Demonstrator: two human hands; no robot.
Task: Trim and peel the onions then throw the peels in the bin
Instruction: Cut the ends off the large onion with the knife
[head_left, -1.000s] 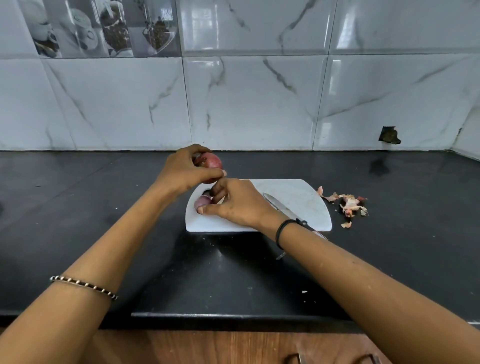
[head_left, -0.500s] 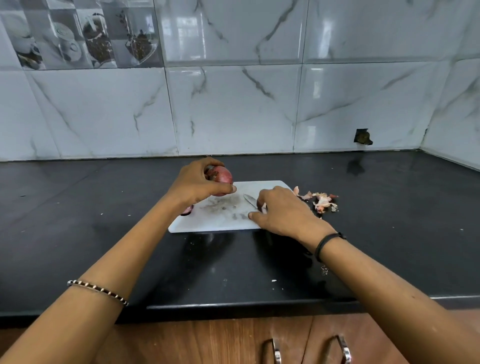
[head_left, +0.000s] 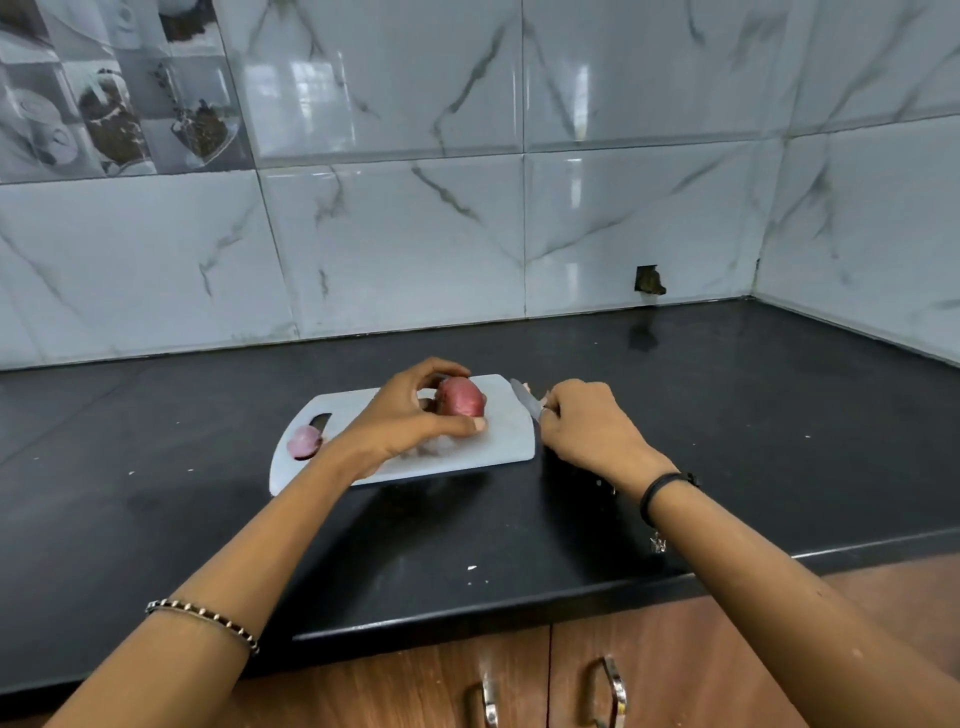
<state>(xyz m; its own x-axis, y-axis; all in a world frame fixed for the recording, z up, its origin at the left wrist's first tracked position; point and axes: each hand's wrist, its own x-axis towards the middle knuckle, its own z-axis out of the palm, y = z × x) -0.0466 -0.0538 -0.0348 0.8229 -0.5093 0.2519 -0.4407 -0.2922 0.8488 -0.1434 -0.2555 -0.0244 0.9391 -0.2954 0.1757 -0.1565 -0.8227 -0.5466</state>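
1. The dark red egg-shaped onion (head_left: 460, 397) is at the centre of the frame, over the far half of the white plastic cutting board (head_left: 511, 441). My left hand (head_left: 405, 415) grasps it, fingers curled over its top and far side, thumb pressed along its near lower edge. I cannot tell whether it rests on the board or is held just off it.
2. The relation I steer by: the steel-bladed kitchen knife (head_left: 523, 397) lies to the right of the onion, apart from it, by the board's upper right corner. My right hand (head_left: 587, 426) is clenched round the handle, which the fist hides. The blade points up and left in the frame.
3. The onion's long axis seems to run up the frame, tilted a little. My fingers cover its upper end, so I cannot tell root from tip. Its right side faces the blade uncovered, so I judge the cut should come in from the right, across that axis and clear of the thumb.
4. Its look: glossy, deep red-brown papery skin, apparently whole, with no cut face that I can see. I judge it not yet trimmed or peeled.
5. A small pale pink peeled onion (head_left: 305, 441) rests at the board's left end beside the handle slot, well apart from the knife. The board lies on the black stone countertop (head_left: 156, 467).
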